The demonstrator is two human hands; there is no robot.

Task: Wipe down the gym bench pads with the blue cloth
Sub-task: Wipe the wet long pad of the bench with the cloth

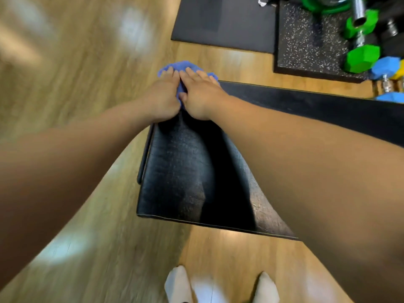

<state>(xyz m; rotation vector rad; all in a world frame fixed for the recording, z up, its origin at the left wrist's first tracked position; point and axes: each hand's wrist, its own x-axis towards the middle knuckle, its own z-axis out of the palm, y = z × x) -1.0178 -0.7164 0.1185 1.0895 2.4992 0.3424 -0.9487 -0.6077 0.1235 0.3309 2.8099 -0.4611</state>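
A black textured bench pad (185, 171) runs from just in front of my feet away towards the top of the view. At its far end lies the blue cloth (182, 66), mostly covered by my hands. My left hand (162, 95) and my right hand (200, 95) press flat on the cloth side by side, fingers straight and pointing away from me. Both forearms reach out over the pad. A second black pad section (306, 103) stretches off to the right behind my right arm.
Wooden floor (76, 73) surrounds the bench. A dark mat (223, 20) and a speckled rubber mat (310, 44) lie at the top right, with green (363, 57) and blue dumbbells (385, 66) and a chrome bar (358, 12). My feet in white socks (178, 285) stand below the pad.
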